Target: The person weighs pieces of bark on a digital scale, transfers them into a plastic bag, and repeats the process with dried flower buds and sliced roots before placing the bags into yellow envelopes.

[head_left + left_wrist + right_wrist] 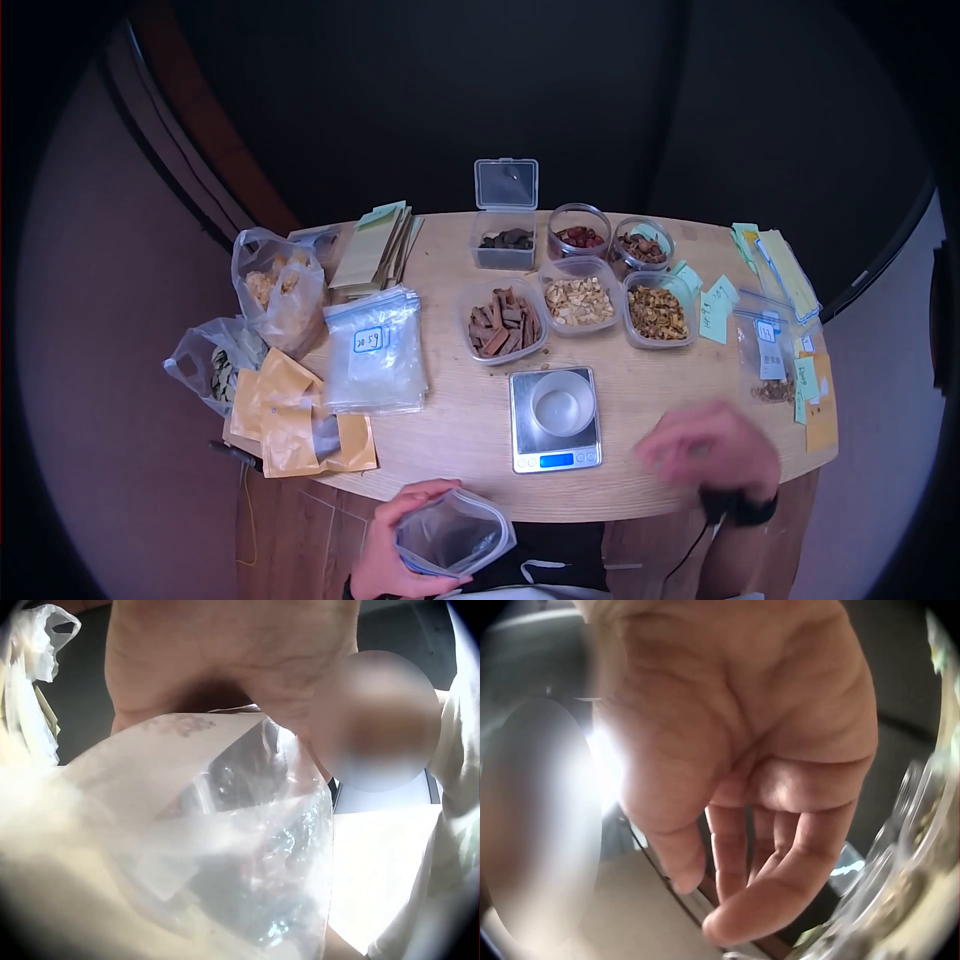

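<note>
Fingers of the left hand [385, 548] grip a clear bag [448, 538]; the right hand [715, 450], blurred, is empty, fingers loosely bent.

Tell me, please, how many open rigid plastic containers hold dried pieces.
6: in the back row, left to right, the hinged box, red-piece tub and brown-piece tub; in front, the bark tub, pale-cube tub and yellowish-piece tub.
</note>
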A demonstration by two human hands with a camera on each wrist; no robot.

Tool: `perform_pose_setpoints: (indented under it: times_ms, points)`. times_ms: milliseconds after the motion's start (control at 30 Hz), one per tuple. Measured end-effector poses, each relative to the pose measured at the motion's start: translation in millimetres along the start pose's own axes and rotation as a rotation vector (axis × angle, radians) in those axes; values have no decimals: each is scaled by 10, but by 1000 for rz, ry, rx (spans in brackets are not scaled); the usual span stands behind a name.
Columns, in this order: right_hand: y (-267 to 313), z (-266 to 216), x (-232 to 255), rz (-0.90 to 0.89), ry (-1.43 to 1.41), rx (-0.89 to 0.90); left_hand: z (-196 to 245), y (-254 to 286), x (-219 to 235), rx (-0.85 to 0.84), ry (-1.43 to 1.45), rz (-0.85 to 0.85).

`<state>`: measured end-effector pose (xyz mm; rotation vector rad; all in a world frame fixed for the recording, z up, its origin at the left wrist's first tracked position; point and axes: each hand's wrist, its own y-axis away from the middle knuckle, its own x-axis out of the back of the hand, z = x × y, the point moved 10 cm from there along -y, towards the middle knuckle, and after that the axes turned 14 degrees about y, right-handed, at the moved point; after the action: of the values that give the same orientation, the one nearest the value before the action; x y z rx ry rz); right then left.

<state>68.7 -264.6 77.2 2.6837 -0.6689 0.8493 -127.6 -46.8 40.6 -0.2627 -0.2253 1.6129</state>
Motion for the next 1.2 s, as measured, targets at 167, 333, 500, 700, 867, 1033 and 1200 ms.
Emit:
perform_pose_setpoints:
  times_ms: [167,333,500,700,867,1033,1200]
  points:
    - [-504,636,761,345,188,-195,-51,-91,178,-7,-50,33]
    - [-1269,572,637,232,548,-21,-71,-135,123,-3,-59,40]
    - [-1877,632,345,172,704,87,-80,-54,192,-25,-70,116]
    - [-2090,788,74,-162,920,-147,-137,103,329,6,-67,187]
    - [-2168,848,141,-68,803,10,-109,136,337,8,-104,177]
    - [-2155,690,278,60,766,77,-99,127,334,5,-107,173]
    - [-2082,647,425,139,676,64,-64,62,257,13,-157,143]
